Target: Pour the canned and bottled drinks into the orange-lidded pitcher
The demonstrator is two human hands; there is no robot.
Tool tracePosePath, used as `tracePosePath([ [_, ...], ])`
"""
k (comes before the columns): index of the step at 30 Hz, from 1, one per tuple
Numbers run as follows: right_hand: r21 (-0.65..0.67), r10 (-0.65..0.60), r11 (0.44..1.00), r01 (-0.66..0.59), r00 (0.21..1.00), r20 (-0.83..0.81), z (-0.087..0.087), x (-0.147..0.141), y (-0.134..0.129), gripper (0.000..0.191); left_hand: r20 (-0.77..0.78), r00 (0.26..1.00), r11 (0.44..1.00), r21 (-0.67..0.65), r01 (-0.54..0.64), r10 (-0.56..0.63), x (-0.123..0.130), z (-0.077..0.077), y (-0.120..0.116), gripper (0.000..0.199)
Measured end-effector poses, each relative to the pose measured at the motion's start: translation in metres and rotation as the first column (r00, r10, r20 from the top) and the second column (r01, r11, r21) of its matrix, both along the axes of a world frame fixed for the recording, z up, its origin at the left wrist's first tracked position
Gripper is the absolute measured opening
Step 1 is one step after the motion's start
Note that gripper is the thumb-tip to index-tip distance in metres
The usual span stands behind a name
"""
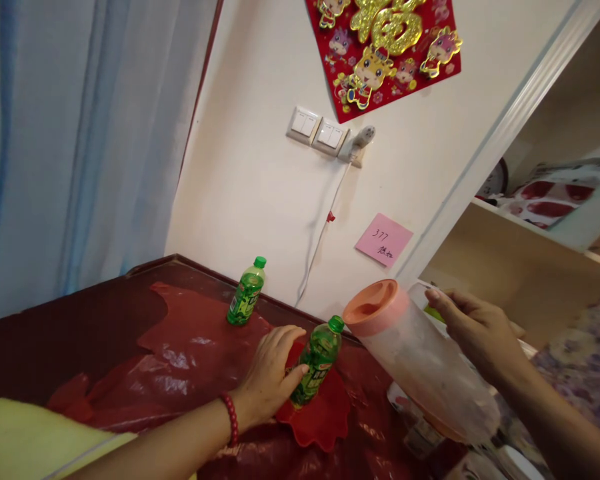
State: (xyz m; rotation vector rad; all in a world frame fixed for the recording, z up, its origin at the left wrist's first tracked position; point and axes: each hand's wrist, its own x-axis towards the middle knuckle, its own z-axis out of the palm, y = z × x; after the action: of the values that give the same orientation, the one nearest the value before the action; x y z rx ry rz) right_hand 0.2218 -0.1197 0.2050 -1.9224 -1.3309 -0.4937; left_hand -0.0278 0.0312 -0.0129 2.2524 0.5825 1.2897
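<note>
My left hand [275, 377], with a red bead bracelet at the wrist, is wrapped loosely round a green-labelled drink bottle [316, 367]. Its thumb lies across the front and its fingers go behind. The bottle stands on a red scalloped plate [325, 427], leaning slightly right in view. In my right hand [480, 327] is the handle of a translucent plastic pitcher [425, 367] with an orange-pink lid. The pitcher is tilted, its lid end close to the bottle's green top; whether they touch I cannot tell. A second green bottle [247, 293], capped, stands behind.
Crumpled red plastic sheeting [180, 373] covers part of the dark red table [105, 320]. Behind are the white wall with a plugged-in cord [325, 227] and a pink note [384, 239]. Jars and cups [423, 437] crowd the lower right; shelves [520, 247] stand right, a blue curtain [80, 133] left.
</note>
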Motion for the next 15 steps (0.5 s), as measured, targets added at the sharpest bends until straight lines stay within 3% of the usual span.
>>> tracePosePath([
  [15,-0.079,-0.021,0.997,0.016,0.998,-0.063,0.019,0.001,0.004,0.072,-0.003,0.999,0.999,0.032,0.037,-0.037,-0.001,0.005,-0.005,0.042],
])
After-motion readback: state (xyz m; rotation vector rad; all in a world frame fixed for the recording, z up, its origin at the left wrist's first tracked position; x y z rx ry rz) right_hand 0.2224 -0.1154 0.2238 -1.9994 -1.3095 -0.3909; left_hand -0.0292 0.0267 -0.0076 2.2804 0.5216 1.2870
